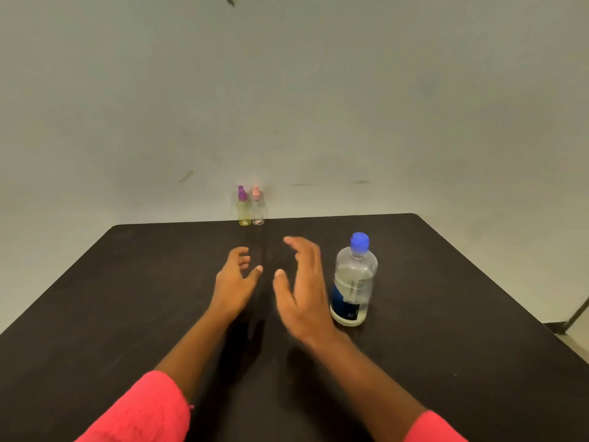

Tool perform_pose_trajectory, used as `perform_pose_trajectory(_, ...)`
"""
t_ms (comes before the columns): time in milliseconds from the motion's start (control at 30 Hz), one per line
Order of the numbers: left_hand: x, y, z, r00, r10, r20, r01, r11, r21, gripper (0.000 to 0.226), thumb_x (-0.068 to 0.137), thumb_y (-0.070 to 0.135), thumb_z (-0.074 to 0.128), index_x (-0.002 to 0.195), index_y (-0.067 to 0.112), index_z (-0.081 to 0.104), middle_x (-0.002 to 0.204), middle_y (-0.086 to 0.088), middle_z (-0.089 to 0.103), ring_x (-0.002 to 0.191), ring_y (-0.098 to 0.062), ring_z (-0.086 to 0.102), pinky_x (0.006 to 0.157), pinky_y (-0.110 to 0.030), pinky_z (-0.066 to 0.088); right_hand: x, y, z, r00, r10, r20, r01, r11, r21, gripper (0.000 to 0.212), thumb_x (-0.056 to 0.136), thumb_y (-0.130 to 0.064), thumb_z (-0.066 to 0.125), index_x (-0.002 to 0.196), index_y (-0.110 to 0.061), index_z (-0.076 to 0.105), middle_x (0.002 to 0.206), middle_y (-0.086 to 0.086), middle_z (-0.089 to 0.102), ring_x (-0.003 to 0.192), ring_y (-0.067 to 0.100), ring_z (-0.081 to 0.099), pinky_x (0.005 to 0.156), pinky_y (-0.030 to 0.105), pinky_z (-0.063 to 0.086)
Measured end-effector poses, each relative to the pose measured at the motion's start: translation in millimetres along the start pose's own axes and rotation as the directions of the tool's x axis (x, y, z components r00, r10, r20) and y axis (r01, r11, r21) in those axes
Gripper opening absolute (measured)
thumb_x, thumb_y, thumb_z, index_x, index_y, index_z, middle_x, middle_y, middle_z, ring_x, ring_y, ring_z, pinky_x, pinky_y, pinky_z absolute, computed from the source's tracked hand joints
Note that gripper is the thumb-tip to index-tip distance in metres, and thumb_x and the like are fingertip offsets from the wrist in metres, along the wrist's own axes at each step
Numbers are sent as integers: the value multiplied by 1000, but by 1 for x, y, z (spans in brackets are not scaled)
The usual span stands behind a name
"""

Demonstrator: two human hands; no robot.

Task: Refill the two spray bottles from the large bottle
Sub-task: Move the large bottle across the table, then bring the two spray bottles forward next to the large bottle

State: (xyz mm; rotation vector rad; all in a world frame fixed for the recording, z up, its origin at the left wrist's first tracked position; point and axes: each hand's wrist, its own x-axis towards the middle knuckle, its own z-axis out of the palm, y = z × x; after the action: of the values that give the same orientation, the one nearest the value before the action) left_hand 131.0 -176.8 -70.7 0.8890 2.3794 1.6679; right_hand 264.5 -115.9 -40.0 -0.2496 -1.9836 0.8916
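Neither grip held anything. I saw the left hand (234, 282) above the dark brown matte tabletop (127, 298) with its fingers loosely curled and the thumb out. The right hand (302, 291) was close beside it, turned edge-on, its grip wide with the fingers spread.

Just to the right of that hand stood the large clear plastic bottle (353, 282), upright, with a blue cap on, a dark blue label low on its body and clear liquid up to about the shoulder. At the far edge of the tabletop, against the wall and well apart from both hands, two small bottles stood upright side by side. The small yellow-tinted spray bottle (243, 207) with a purple top was on the left and the small clear spray bottle (257, 207) with a pink top on the right.

A thin seam (264, 250) ran down the tabletop between my hands. The far corners were rounded. Behind rose a pale grey-green wall (287, 90), scuffed in places, with a dark mark (231, 0) near the top. Bright pink sleeves (140, 409) covered both forearms. Off the right edge I saw a strip of pale floor (573, 339) and a slanted grey bar (578, 311).
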Motion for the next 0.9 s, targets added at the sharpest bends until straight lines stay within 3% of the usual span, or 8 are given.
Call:
perform_pose_trajectory(67, 15, -16, -8, 990, -123, 71, 124, 992, -20, 60, 89, 24, 61, 140, 13, 31, 139, -11, 43, 128, -23, 42, 104, -35, 34, 8, 15, 27, 932, 333, 142, -336, 942, -2, 50, 88, -17, 53, 135, -17, 35, 136, -3, 35, 124, 11, 40, 97, 18, 30)
perform_pose_trajectory(133, 27, -30, -11, 972, -204, 120, 211, 976, -54, 66, 90, 25, 60, 144, 13, 23, 147, -14, 33, 135, -25, 34, 108, -36, 29, 21, 35, 45, 742, 629, 231, -654, 755, 47, 55, 89, -20, 56, 138, -18, 32, 142, -2, 33, 125, 13, 40, 91, 19, 32)
perform_pose_trajectory(200, 38, -40, -10, 967, -219, 130, 230, 970, -80, 71, 89, 24, 61, 146, 12, 19, 151, -11, 27, 138, -22, 28, 111, -36, 25, 33, 55, 57, 647, 722, 245, -759, 642, 113, 57, 88, -19, 57, 139, -19, 32, 143, -2, 36, 124, 13, 41, 89, 21, 34)
perform_pose_trajectory(400, 88, -53, 2, 976, -208, 67, 216, 964, -154, 76, 86, 18, 65, 146, 12, 18, 153, -7, 25, 140, -19, 24, 113, -36, 24, 77, 101, 88, 661, 734, 156, -750, 639, 171, 58, 86, -11, 58, 139, -18, 34, 141, -2, 42, 130, 14, 40, 104, 28, 35)
perform_pose_trajectory(900, 200, -80, 31, 992, -116, -52, 105, 976, -189, 70, 87, 9, 63, 143, 12, 22, 149, -11, 31, 137, -21, 30, 109, -33, 28, 173, 177, 150, 732, 660, 171, -681, 720, 136, 60, 85, 0, 53, 141, -12, 33, 143, 5, 40, 132, 19, 39, 105, 26, 34)
